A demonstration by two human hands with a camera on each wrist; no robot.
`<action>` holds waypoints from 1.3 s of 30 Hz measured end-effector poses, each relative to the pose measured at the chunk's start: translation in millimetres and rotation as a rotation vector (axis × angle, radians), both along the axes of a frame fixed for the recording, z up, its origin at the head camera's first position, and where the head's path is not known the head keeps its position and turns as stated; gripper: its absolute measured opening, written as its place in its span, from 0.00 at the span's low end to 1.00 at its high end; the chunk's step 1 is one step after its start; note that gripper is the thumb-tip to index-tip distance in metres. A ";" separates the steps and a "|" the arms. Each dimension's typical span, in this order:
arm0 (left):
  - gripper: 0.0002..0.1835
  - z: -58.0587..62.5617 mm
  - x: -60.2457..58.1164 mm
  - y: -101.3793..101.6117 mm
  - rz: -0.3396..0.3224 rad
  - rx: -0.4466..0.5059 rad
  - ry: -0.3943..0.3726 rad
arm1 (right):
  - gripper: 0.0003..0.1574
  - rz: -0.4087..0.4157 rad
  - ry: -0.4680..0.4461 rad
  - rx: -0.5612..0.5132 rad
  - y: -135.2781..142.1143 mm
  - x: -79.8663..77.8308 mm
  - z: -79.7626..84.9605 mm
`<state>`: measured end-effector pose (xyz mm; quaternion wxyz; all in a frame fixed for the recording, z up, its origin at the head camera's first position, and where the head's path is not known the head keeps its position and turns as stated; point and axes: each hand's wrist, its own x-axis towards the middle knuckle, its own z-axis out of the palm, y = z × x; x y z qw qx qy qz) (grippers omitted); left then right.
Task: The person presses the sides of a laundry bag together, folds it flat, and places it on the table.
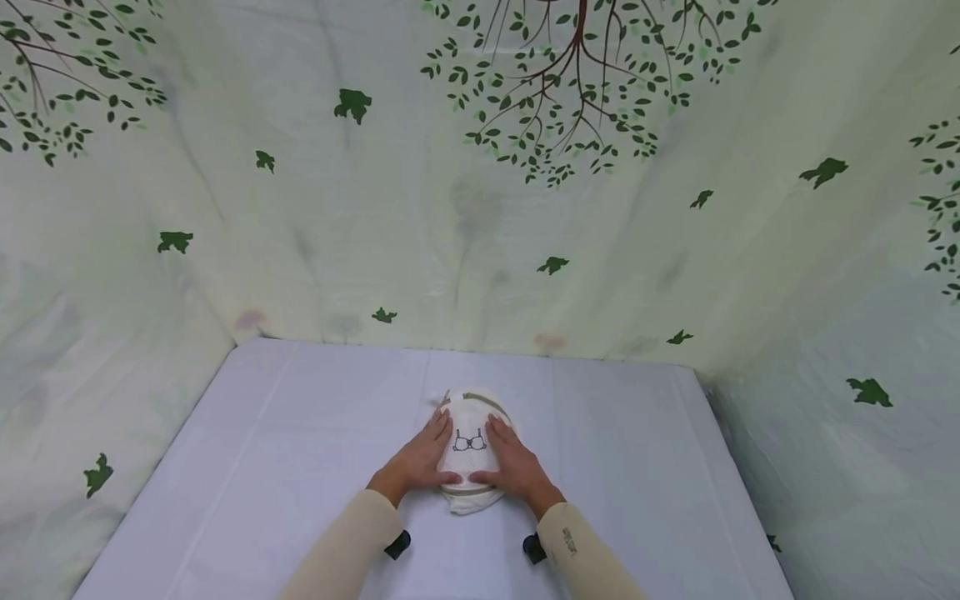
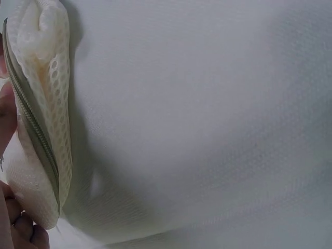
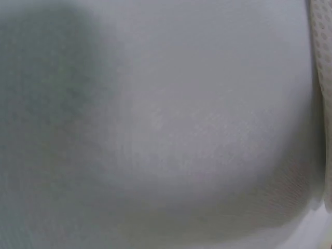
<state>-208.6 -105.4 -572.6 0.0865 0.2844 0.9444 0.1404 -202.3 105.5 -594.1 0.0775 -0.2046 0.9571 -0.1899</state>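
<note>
A white mesh lingerie wash bag (image 1: 471, 460) lies flat on the table before me, printed with a dark bra outline (image 1: 469, 442). My left hand (image 1: 420, 457) rests on its left side and my right hand (image 1: 519, 461) on its right, fingers extended toward the far edge and thumbs pointing inward near the bottom. In the left wrist view, a grey-green zipper (image 2: 33, 119) runs along the bag's edge beside honeycomb mesh (image 2: 63, 109), with fingers (image 2: 7, 116) at the frame's left border. Only a strip of mesh (image 3: 324, 46) shows in the right wrist view.
A white cloth covers the table (image 1: 315, 433). Behind it and along both sides hang pale curtains (image 1: 420, 208) printed with branches and green leaves. Dark wrist-camera mounts (image 1: 397, 545) sit below both wrists, close over the tabletop.
</note>
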 end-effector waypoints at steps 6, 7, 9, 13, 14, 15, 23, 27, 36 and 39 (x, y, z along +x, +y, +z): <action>0.53 -2.6 2.3 0.9 -0.006 0.013 -0.015 | 0.61 -0.005 -0.002 0.030 0.3 3.3 -3.7; 0.53 -3.3 2.4 1.5 -0.007 0.019 -0.018 | 0.61 -0.005 0.000 0.035 0.6 3.8 -4.3; 0.53 -3.8 2.6 2.4 -0.004 0.009 -0.022 | 0.61 -0.001 0.010 0.048 1.1 4.5 -5.3; 0.53 -4.4 2.9 3.4 0.013 0.004 -0.042 | 0.60 0.000 0.014 0.060 1.0 5.4 -5.6; 0.53 -4.3 3.2 3.3 0.017 -0.002 -0.045 | 0.60 0.002 0.018 0.058 0.9 5.5 -5.4; 0.53 -4.6 3.3 3.2 0.020 0.001 -0.049 | 0.60 0.002 0.017 0.052 0.7 5.7 -5.3; 0.53 -6.2 3.5 0.6 0.018 -0.017 -0.042 | 0.59 0.022 0.013 0.049 -3.0 5.9 -3.7; 0.53 -5.0 4.7 0.0 0.021 -0.022 -0.047 | 0.60 0.019 -0.011 0.036 -4.8 5.5 -2.8; 0.53 -0.7 4.1 1.1 0.042 -0.007 -0.074 | 0.61 0.022 -0.014 -0.006 -4.2 3.0 -3.2; 0.53 -1.0 4.0 0.7 0.067 0.046 -0.085 | 0.61 0.023 -0.009 -0.029 -5.8 0.8 -2.7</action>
